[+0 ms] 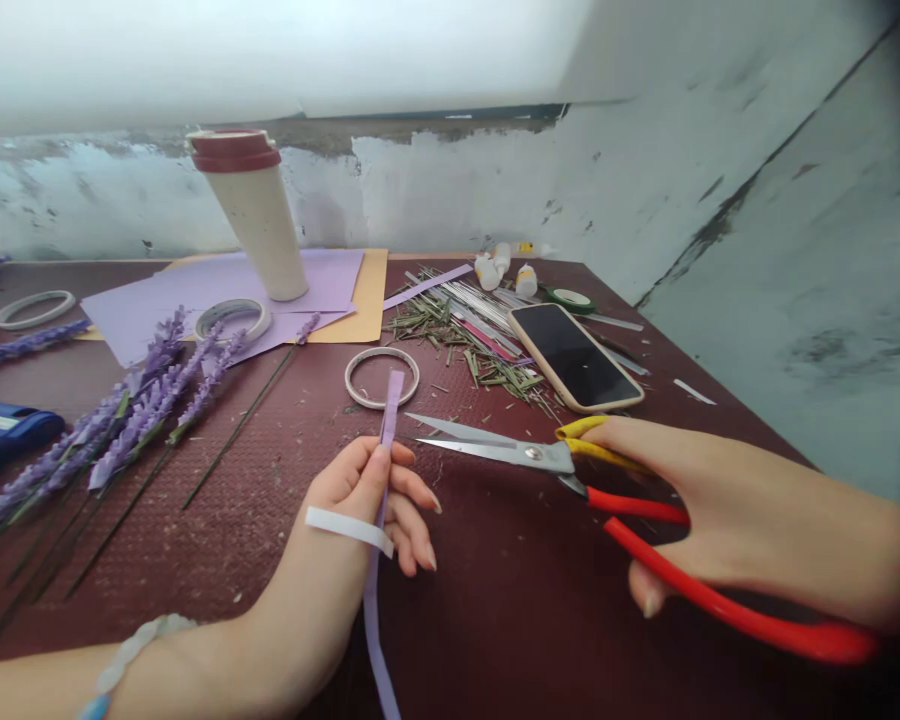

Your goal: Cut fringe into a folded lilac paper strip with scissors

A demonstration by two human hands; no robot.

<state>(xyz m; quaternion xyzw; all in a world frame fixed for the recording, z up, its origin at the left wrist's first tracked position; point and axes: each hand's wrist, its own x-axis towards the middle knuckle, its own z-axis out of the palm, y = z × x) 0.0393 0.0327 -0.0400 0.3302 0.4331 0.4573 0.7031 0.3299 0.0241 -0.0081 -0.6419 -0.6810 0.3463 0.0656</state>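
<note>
My left hand (371, 500) pinches a narrow lilac paper strip (393, 400) between thumb and fingers. The strip's upper end stands above the fingertips, and its long tail hangs below the hand toward the table's front. A short white strip (349, 530) lies across the base of my left thumb. My right hand (667, 490) grips red-and-yellow-handled scissors (532, 455). The blades are slightly parted and point left, with their tips just right of the lilac strip and apart from it. Behind the strip, a tape roll (350, 385) lies flat on the table.
Purple paper flower stems (146, 420) lie at left beside a blue object (7, 440). Lilac sheets (150, 310) bear a lidded cup (262, 230) and another tape roll (264, 322). Wire and green clippings (450, 310), a phone (577, 355) and small bottles (499, 262) are at back right.
</note>
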